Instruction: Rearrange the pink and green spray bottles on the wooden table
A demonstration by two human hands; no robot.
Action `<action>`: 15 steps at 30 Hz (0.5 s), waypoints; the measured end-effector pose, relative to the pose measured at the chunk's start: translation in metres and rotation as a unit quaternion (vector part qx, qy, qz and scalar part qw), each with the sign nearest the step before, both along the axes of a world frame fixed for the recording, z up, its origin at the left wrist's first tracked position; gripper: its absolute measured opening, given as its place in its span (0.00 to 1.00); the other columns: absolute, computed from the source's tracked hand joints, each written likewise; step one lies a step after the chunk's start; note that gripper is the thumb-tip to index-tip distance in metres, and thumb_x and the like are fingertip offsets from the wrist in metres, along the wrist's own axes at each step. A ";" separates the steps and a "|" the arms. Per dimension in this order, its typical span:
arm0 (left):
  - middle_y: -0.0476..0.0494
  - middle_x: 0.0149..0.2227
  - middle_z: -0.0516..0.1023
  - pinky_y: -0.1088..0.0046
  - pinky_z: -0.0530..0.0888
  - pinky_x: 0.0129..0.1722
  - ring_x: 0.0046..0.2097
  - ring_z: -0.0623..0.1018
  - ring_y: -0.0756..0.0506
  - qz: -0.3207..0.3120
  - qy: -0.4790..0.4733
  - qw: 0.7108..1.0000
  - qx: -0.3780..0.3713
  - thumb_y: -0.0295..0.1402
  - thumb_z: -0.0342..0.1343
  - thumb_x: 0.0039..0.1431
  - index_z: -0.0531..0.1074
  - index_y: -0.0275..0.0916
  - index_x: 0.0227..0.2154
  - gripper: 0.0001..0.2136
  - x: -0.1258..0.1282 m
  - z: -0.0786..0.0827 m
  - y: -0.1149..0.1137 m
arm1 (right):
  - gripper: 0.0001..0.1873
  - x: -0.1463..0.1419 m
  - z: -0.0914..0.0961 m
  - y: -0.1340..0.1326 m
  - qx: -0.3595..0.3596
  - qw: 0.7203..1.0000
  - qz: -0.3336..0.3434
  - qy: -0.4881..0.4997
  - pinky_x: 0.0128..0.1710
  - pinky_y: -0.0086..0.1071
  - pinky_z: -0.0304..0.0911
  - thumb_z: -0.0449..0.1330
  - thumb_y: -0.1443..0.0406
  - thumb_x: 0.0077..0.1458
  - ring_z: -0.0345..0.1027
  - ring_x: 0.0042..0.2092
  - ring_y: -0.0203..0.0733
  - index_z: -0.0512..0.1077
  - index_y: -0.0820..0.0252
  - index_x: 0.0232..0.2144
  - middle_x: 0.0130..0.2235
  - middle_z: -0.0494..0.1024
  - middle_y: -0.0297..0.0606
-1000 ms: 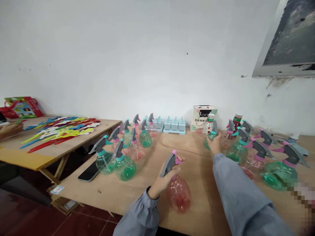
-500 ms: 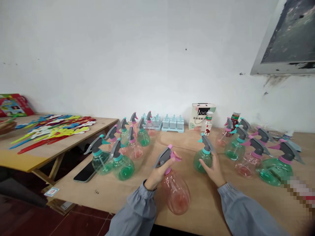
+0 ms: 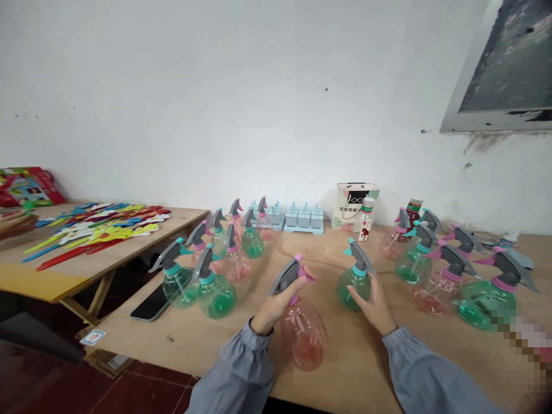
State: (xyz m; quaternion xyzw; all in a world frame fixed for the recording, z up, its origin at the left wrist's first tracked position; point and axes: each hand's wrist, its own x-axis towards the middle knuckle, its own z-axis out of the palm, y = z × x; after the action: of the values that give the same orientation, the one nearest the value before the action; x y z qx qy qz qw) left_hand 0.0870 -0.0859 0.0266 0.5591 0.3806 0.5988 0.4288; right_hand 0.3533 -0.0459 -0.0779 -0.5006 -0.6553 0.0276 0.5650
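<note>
My left hand (image 3: pixel 280 305) is closed around the neck of a pink spray bottle (image 3: pixel 305 339) with a grey and pink trigger head, tilted close to the table's front edge. A little liquid shows in its base. To the right, my right hand (image 3: pixel 374 305) grips the side of a green spray bottle (image 3: pixel 352 286) with a grey and teal head. Its thumb lies across the front, and the other fingers are partly hidden behind the bottle. The green bottle leans slightly.
Several spray bottles stand left (image 3: pixel 218 296) and right (image 3: pixel 435 290). A phone (image 3: pixel 150 303) lies at left. By the wall are ice-pop moulds (image 3: pixel 304 218), a paper bag (image 3: pixel 345 210) and a labelled bottle (image 3: pixel 364 221). Colourful hand-shaped items (image 3: pixel 103 233) cover another table; a person's hand (image 3: pixel 17 224) shows there.
The pink bottle's base has swung slightly left and up in my left hand. The green bottle has shifted a little left with my right hand. The view has moved slightly.
</note>
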 end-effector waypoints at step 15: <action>0.45 0.28 0.78 0.68 0.74 0.43 0.33 0.77 0.46 0.004 0.064 0.994 0.087 0.52 0.53 0.58 0.74 0.40 0.24 0.20 -0.011 0.003 0.007 | 0.26 0.000 0.002 -0.001 -0.004 1.000 0.001 -0.006 0.53 0.51 0.63 0.59 0.49 0.56 0.67 0.51 0.54 0.64 0.56 0.50 0.46 0.72 0.45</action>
State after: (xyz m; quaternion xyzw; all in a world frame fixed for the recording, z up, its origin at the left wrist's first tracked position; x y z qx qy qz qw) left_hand 0.0764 -0.0792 0.0293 0.6298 0.3559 0.5947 0.3507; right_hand 0.3530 -0.0468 -0.0761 -0.5022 -0.6591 0.0285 0.5591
